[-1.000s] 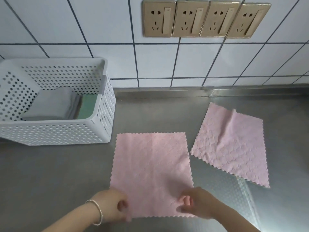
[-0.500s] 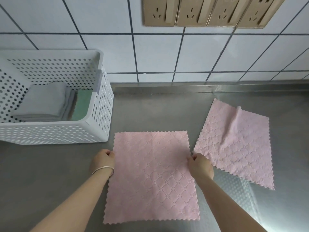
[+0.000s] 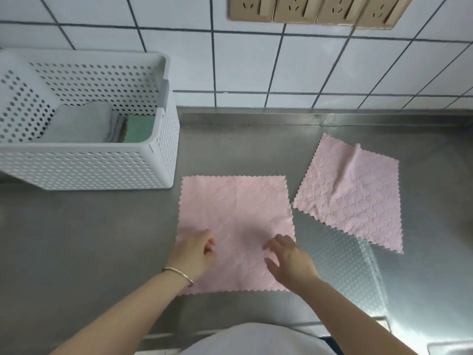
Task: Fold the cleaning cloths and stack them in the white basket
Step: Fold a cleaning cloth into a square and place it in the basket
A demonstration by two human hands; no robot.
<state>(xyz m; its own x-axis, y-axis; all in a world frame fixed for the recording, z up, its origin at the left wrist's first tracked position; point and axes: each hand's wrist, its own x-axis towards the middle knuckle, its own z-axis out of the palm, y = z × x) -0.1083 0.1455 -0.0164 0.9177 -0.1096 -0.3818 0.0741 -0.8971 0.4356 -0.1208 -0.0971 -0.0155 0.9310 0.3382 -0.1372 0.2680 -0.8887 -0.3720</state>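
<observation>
Both hands have left the cloth's side edges and come inward onto its near half. At the left, the white basket (image 3: 89, 162) holds a folded grey cloth (image 3: 79, 124) and a green cloth (image 3: 139, 128). The left hand (image 3: 195, 254), fingers loosely curled, rests on the pink cloth (image 3: 236, 213) lying flat on the counter (image 3: 76, 239), grasping nothing. The right hand (image 3: 289, 260) hovers released, fingers spread. A second pink cloth (image 3: 358, 198) lies apart, rightward.
</observation>
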